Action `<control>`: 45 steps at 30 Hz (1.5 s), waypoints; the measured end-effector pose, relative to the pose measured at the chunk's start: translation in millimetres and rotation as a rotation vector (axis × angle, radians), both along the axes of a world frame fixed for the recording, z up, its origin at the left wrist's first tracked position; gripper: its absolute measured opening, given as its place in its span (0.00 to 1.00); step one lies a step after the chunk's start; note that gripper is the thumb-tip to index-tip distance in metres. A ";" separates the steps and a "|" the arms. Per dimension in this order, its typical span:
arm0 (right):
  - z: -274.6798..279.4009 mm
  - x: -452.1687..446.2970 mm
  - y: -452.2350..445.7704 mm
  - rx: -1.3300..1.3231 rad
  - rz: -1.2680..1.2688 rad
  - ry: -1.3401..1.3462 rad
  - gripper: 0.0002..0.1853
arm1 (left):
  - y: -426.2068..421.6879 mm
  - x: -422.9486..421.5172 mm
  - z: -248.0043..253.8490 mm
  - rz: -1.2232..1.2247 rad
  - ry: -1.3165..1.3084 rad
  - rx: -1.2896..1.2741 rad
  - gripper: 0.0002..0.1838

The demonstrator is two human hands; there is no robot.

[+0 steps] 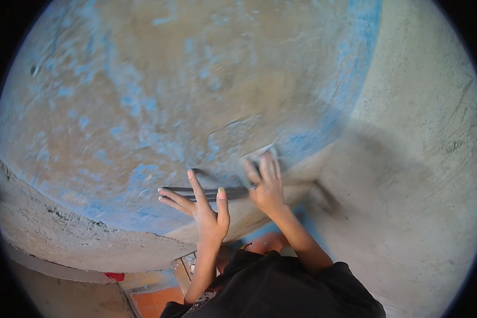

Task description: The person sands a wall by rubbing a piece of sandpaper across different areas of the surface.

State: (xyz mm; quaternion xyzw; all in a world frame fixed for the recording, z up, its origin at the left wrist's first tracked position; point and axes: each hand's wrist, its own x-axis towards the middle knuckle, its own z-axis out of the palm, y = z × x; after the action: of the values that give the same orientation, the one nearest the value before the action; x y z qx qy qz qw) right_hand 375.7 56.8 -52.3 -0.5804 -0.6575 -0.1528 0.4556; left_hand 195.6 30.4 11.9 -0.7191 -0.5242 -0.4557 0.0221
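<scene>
My right hand (268,190) presses a flat, greyish, rectangular sheet (256,155), which looks like folded sandpaper, against the painted wall (159,79). Motion blurs its fingers and the sheet's edges. To the left, my left hand (209,218) is held close to the wall with fingers spread and nothing in it. I cannot tell whether its fingertips touch the surface. Worn blue paint with brown and grey patches covers this wall, and a raised crack (236,126) runs just above the sheet.
A bare grey wall (408,106) meets the painted one at the right. Below the paint runs a rough plaster band (90,238). Lower down are orange tiles (156,302), a small red thing (114,276) and wooden slats (183,273) beside my left forearm.
</scene>
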 end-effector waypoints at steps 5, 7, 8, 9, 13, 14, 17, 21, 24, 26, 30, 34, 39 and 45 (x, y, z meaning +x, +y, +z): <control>-5.4 59.9 23.4 0.100 0.030 0.221 0.38 | 8.5 62.6 3.1 0.015 -0.015 0.010 0.42; -9.0 90.1 14.6 0.007 0.008 -0.042 0.38 | 9.8 87.3 2.7 -0.001 -0.045 -0.023 0.43; -11.1 111.7 15.9 -0.026 -0.015 -0.082 0.38 | 12.5 98.7 3.2 -0.010 -0.061 -0.035 0.44; -8.1 128.5 20.1 -0.060 -0.036 -0.128 0.38 | 15.6 108.5 3.0 -0.008 -0.049 -0.024 0.44; 21.8 154.7 43.0 0.219 0.032 0.421 0.47 | 18.4 150.9 -3.7 -0.002 -0.062 -0.032 0.44; 28.9 160.6 28.8 0.081 0.046 -0.060 0.48 | 18.7 161.7 -5.0 -0.003 -0.076 -0.038 0.44; 66.9 183.1 12.5 -0.091 0.304 -0.235 0.45 | 19.1 190.3 -10.8 0.042 0.023 -0.057 0.40; 88.4 203.1 40.9 0.271 0.047 0.271 0.42 | 22.2 210.1 -12.1 0.014 -0.053 -0.067 0.39; 82.8 199.2 16.7 0.002 0.284 0.002 0.39 | 24.5 220.5 -14.8 0.036 -0.084 -0.049 0.39; 97.3 212.2 13.9 -0.045 0.231 -0.138 0.37 | 26.2 225.5 -14.7 0.046 -0.096 -0.043 0.40; 127.9 234.7 44.4 0.224 0.057 0.131 0.40 | 25.1 225.6 -15.2 0.093 -0.057 -0.089 0.40; 85.5 196.6 17.9 0.045 0.218 0.046 0.39 | 25.2 227.8 -15.1 0.105 -0.067 -0.073 0.39; 125.3 216.9 35.8 0.190 0.124 0.024 0.39 | 20.2 227.3 -11.9 0.106 -0.085 -0.073 0.37; 170.0 211.5 37.5 0.241 0.143 -0.035 0.40 | 11.0 220.4 -7.2 0.116 -0.104 -0.072 0.32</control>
State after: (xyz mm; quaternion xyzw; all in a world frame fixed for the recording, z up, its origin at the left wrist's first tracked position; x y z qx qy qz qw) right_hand 587.2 94.3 117.7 -0.4703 -0.6818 -0.2079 0.5203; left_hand 416.0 41.4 4.7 -0.6631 -0.5816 -0.4711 -0.0045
